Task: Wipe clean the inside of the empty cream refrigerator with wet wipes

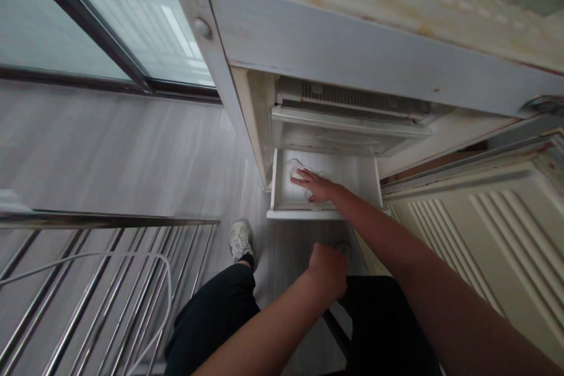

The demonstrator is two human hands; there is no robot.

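Right hand: my right hand (318, 185) lies flat, fingers spread, pressing a white cloth (298, 171) onto the floor of the pulled-out drawer (365, 179).
Left hand: my left hand (328, 270) is curled into a fist, holding nothing, nearer me than the drawer's front edge.

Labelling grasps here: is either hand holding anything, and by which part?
The right hand lies flat on a white cloth, pressing its middle against the floor of the fridge drawer; no pinch shows. The left hand is a closed fist; nothing visible in it.
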